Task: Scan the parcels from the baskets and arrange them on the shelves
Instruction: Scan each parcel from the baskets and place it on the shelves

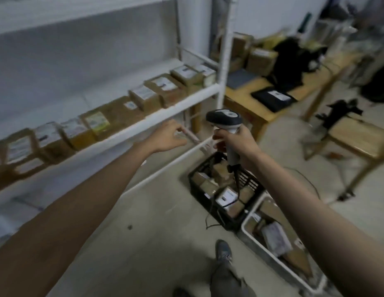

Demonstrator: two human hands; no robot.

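Progress: I judge us midway; about nine parcels [143,97] line the shelf's [131,130] front edge, more wait in two baskets.
Baskets: black one [210,202] and white one [257,236], both on the floor.
Right hand [236,140]: fingers wrapped round the scanner [226,121].
Left hand [167,137]: fingers loosely curled, seemingly empty, though blurred.

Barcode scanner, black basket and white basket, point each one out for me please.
barcode scanner [224,117], head view, on its dark head.
black basket [214,207], head view, on its near rim.
white basket [250,217], head view, on its left rim.
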